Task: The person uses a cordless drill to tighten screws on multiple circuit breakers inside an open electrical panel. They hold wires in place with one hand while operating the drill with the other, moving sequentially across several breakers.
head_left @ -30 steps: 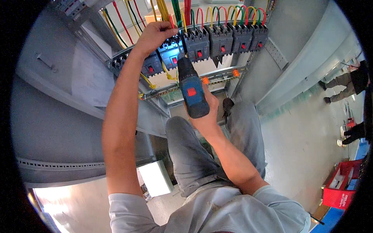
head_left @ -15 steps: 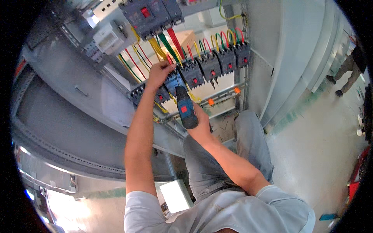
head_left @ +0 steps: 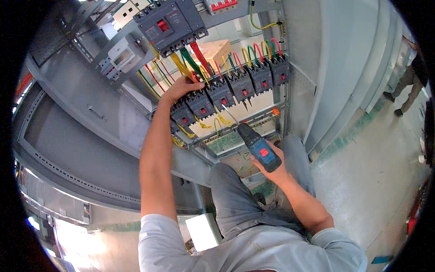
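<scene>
My right hand (head_left: 277, 168) is wrapped round a dark blue and black cordless drill (head_left: 259, 147). Its long thin bit (head_left: 230, 114) points up and left, and the tip is just below the row of breakers, apart from the terminals. At the top of a small black circuit breaker (head_left: 200, 104) with a red switch, my left hand (head_left: 180, 89) has its fingers closed around a red wire (head_left: 195, 76); the fingertips are partly hidden. Several similar breakers stand side by side in a slanting row, with yellow, green and red wires looping from their tops.
A large breaker (head_left: 170, 26) sits above the row, beside a white meter (head_left: 124, 55). Yellow wires (head_left: 224, 119) hang below the breakers near a metal rail (head_left: 253, 121). Grey cabinet walls (head_left: 308, 68) flank the work. A white box (head_left: 204, 232) stands by my legs; another person (head_left: 410, 84) is far right.
My right hand has drawn the drill down and right, so its bit has come away from the breaker. My left hand stays at the wires on top of the breaker.
</scene>
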Demonstrator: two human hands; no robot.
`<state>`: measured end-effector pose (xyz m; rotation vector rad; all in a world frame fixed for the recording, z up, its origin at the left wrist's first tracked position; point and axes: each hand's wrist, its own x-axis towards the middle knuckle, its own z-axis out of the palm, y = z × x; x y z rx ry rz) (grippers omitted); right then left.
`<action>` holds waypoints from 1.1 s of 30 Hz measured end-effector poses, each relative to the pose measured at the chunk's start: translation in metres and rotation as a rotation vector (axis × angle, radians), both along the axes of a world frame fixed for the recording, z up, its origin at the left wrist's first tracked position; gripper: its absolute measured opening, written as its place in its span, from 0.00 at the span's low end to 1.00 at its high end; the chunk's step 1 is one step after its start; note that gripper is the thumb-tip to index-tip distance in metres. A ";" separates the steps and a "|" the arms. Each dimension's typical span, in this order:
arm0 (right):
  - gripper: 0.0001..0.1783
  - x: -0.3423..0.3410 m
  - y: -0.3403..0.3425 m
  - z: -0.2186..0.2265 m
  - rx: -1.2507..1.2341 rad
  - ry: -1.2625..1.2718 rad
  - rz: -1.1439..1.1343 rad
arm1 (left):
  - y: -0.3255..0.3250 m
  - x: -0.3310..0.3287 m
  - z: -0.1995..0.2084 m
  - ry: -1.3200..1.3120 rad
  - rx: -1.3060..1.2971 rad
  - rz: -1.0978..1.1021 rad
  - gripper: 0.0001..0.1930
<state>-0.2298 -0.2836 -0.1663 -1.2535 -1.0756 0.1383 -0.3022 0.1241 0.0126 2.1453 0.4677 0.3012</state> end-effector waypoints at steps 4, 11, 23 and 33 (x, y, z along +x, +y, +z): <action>0.27 0.010 0.003 -0.020 -0.035 0.051 -0.011 | 0.008 0.005 -0.004 0.013 0.041 0.028 0.27; 0.26 0.010 0.014 -0.032 -0.074 0.092 -0.051 | -0.003 -0.006 -0.015 -0.031 0.078 0.165 0.25; 0.16 0.008 0.009 -0.036 0.000 0.126 -0.035 | -0.001 -0.003 -0.011 -0.157 0.098 0.217 0.27; 0.17 0.033 -0.034 -0.057 -0.037 0.505 0.006 | -0.183 -0.094 -0.141 -0.636 0.201 0.478 0.21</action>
